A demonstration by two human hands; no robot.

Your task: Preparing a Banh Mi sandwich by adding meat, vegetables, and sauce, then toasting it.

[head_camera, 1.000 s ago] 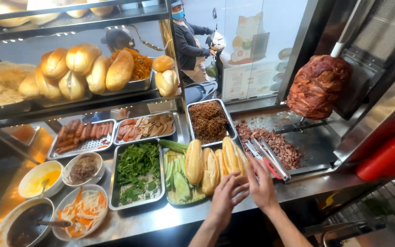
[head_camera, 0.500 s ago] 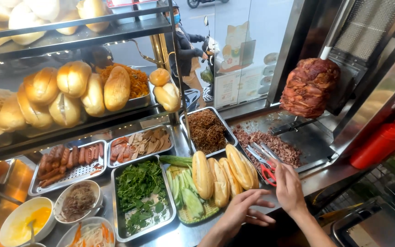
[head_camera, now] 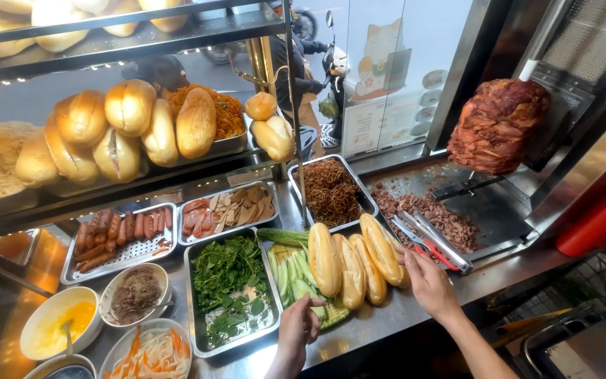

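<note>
Now the left hand [head_camera: 297, 328] hangs loosely open by the cucumber [head_camera: 296, 277]; the right hand [head_camera: 426, 281], open, touches the tongs [head_camera: 435, 245] at three o'clock.

We see three baguettes [head_camera: 352, 263] on the cucumber tray [head_camera: 296, 277], herb tray [head_camera: 231, 291] to its left, tongs [head_camera: 433, 242] w/ shaved meat [head_camera: 429, 214] to the right, spit [head_camera: 496, 126] behind.

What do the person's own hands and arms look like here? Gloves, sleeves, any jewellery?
Both the left hand and the right hand are bare: no gloves, rings, watch or bracelets visible. The forearms are bare too, with no sleeve in view down to the picture's lower edge.
</note>
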